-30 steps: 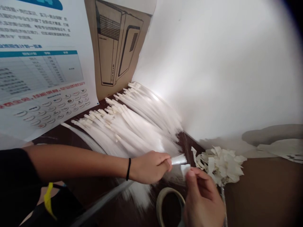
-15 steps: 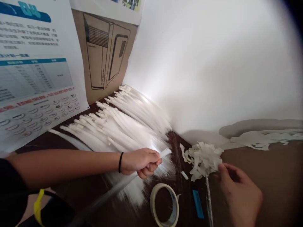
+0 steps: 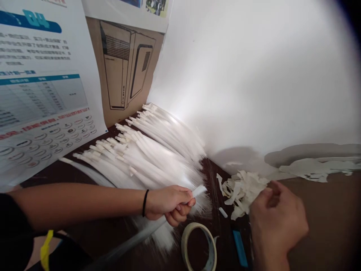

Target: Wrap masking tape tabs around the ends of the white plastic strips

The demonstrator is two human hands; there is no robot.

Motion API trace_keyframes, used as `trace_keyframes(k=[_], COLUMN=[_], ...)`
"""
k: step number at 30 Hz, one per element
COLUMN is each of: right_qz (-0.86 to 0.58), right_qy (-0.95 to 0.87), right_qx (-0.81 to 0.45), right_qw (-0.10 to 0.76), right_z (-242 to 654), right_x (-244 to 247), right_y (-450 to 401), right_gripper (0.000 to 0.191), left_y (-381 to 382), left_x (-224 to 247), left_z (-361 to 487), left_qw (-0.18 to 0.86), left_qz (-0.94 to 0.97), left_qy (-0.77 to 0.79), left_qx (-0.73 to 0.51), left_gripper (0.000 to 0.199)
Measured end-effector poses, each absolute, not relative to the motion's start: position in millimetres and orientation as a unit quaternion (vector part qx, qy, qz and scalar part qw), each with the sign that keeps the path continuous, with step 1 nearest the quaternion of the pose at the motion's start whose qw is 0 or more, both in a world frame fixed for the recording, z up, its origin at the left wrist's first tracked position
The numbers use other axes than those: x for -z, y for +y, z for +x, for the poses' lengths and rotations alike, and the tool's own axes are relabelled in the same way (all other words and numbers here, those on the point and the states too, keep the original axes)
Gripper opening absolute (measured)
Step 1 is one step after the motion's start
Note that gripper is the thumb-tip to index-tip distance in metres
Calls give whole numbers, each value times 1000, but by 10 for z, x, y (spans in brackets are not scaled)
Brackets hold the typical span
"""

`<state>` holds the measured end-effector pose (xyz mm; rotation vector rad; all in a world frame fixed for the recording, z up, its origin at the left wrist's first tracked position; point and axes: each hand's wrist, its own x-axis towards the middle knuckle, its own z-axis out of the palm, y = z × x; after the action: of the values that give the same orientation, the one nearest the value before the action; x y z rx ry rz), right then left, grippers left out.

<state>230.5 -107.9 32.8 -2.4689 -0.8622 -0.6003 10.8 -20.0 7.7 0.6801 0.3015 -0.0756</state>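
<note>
Fibre bundle, head view: white, semi-translucent; blunt tip protrudes past L hand, tail trails twd near edge of table. Posn: above table, btwn laid bundles and tape roll. L hand: closed, gripping bundle nr tip. R hand: fingers curled, beside scrap pile; cannot tell if holding anything. Laid bundles: cream-ended, approx. parallel, twd table far corner.

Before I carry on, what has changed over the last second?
The right hand has moved rightward, away from the left hand, to the edge of the heap of torn strips; whether it let go of its white scrap is unclear. The left hand still holds the white bundle. The tape roll stays put.
</note>
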Motion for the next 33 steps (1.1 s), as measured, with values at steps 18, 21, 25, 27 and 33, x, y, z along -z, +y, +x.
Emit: trace_keyframes(k=[18,21,25,27,33], right_qz=[-716,-717,-733,-737,-754], right_qy=[-192,-206,-203,-198,-175], right_qx=[-214,-191,-177,-174,-165], right_qw=[636,638,625,623,611], right_z=[1129,1147,1133,1111,1092], right_x=[230,299,286,261,249], right_y=[-1296,-1292,-1269,-1264,-1309], right_gripper=[44,42,40,40,41], left_y=[-360,-342,-341,-345,-336], left_x=[62,145,264,285,247], left_z=[104,121,161,167,149], left_qw=[896,913,914,914,928], left_qz=[407,385,396,395,362], left_qy=[162,119,76,85,88], left_qx=[76,69,38,28,19], left_gripper=[55,53,55,58,62])
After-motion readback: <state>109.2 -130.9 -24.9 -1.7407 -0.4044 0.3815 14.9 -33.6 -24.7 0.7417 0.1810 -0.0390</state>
